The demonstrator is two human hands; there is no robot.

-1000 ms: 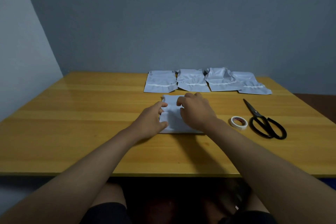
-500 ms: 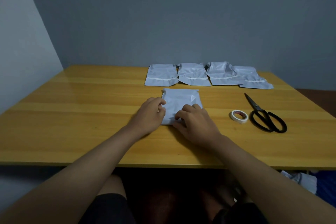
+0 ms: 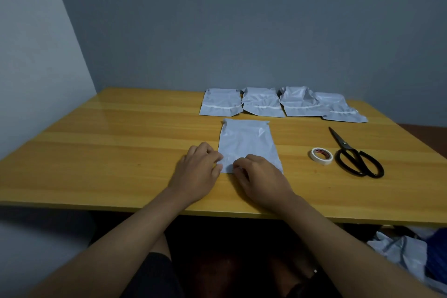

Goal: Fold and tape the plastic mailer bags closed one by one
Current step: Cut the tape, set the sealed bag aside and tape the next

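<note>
A white plastic mailer bag (image 3: 246, 143) lies flat on the wooden table (image 3: 108, 152) in front of me, long side pointing away. My left hand (image 3: 198, 172) sits at the bag's near left corner, its curled fingers pinching the edge. My right hand (image 3: 262, 178) covers the near edge, fingertips curled onto the plastic there. A roll of white tape (image 3: 322, 156) lies to the right of the bag, with black scissors (image 3: 355, 158) just beyond it.
Several folded mailer bags (image 3: 263, 104) with a white strip across each lie in a row along the table's far side. More plastic bags (image 3: 399, 251) show below the table's front edge at the lower right. Grey walls stand behind and to the left.
My right hand has drawn back from the bag's far half to its near edge. The left hand stayed at the near left corner. The bag now shows at full length.
</note>
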